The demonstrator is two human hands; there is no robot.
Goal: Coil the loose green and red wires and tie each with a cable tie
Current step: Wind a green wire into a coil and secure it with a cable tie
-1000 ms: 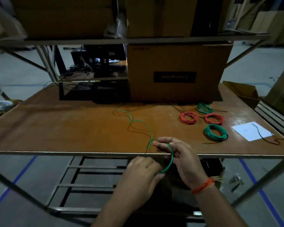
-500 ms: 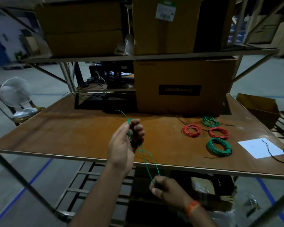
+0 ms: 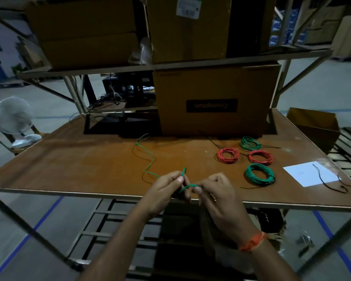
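Head view: your left hand [image 3: 166, 191] and right hand [image 3: 217, 195] sit close together just above the near edge of the brown table [image 3: 89, 165]. Your left thumb and fingers pinch the loose green wire [image 3: 148, 159], with a small loop of it standing up above your fingertips. Your right thumb and forefinger pinch the same wire a little further along, so a short green arc spans the gap between your 2 hands. An orange band [image 3: 253, 242] circles your right wrist.

From your left hand the wire runs away from you in loose bends across the tabletop, its far end lying near the dark box [image 3: 122, 124] at the back of the table.

To your right, 4 finished coils lie on the table: 2 red coils [image 3: 228, 155] [image 3: 260, 157] side by side, a green coil [image 3: 249, 143] behind them and a larger green coil [image 3: 259, 174] nearer you. Black cable ties show around or beside them, though the detail is too dim to read closely. Further right, a white sheet of paper [image 3: 308, 173] has a loose black cable tie [image 3: 328, 182] lying across it.

A large cardboard box [image 3: 217, 102] stands at the back of the table, its label upside down. A small white fan [image 3: 12, 116] stands off the table to your left.
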